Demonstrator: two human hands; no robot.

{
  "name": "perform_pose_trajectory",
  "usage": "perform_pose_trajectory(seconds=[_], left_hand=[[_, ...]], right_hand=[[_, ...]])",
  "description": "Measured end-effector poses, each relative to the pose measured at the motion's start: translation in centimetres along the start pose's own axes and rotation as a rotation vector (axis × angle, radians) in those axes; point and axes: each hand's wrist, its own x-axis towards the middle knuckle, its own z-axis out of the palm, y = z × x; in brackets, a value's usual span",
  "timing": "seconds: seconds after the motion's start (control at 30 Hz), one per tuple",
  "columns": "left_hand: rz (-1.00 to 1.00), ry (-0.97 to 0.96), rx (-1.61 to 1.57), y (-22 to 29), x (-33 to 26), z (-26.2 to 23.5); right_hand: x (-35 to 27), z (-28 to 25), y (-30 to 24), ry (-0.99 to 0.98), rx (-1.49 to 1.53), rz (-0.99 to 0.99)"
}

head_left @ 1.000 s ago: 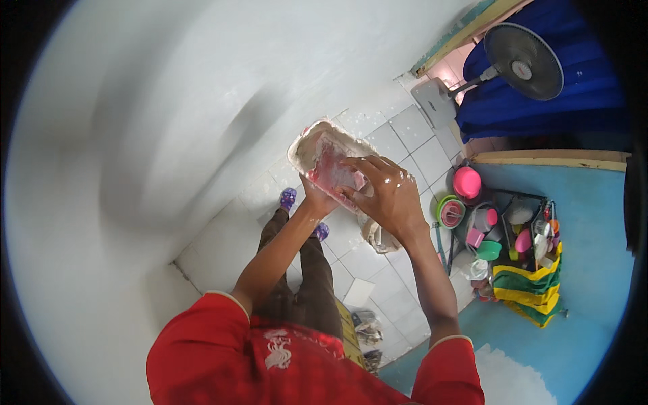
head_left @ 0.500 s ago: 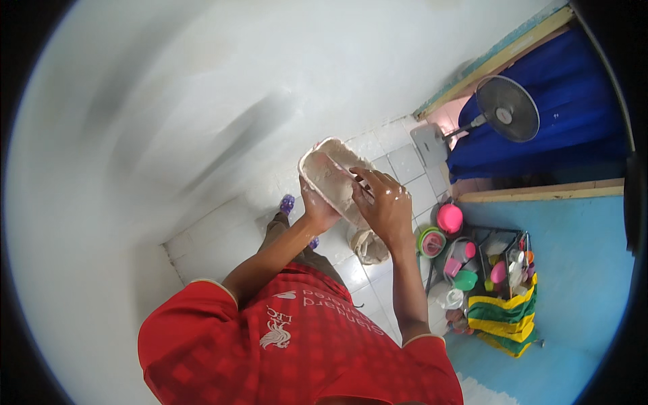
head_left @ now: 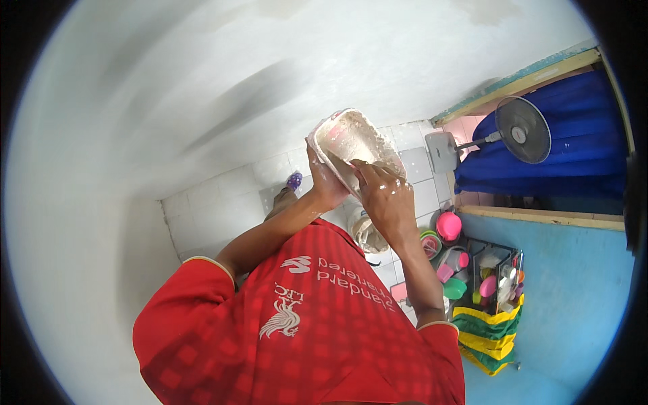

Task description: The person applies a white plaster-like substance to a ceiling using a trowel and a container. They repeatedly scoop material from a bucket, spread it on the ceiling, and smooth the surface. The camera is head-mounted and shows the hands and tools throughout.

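Note:
In front of my chest, a long, rounded tub point(head_left: 368, 138) tilts up, its inside smeared with whitish paste. My left hand point(head_left: 327, 177) is closed around the tub's near left side, thumb along the wall. My right hand point(head_left: 386, 197), spotted with white paste, reaches over the near rim with its fingers closed. It grips what looks like a flat scraper point(head_left: 342, 169), which lies against the inside of the tub; the scraper is coated in paste and mostly hidden. Below the tub, a paste-smeared bucket point(head_left: 368, 235) stands on the floor, partly behind my right forearm.
A white wall point(head_left: 223, 88) rises ahead and left above the tiled floor point(head_left: 223, 219). At right stand a pedestal fan point(head_left: 523, 129), a blue curtain point(head_left: 574, 135), a pink bowl point(head_left: 448, 225) and a rack point(head_left: 496, 270) of kitchenware above a striped green-yellow bag point(head_left: 489, 334).
Both hands and the tub have moved slightly up and right in view. The tub is turned more upright, and my right-hand fingers have gone from spread to closer together against its inside.

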Motion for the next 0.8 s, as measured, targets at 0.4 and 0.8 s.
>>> perform_pose_trajectory(seconds=[0.4,0.8], left_hand=[[-0.096,0.140,0.005,0.8,-3.9,-4.8],[0.151,-0.013,0.174,5.7,-3.7,-7.1]], right_hand=[[0.2,4.3,-3.8,0.035,0.090,-0.045],[4.2,4.7,-8.1,-0.035,0.183,0.016]])
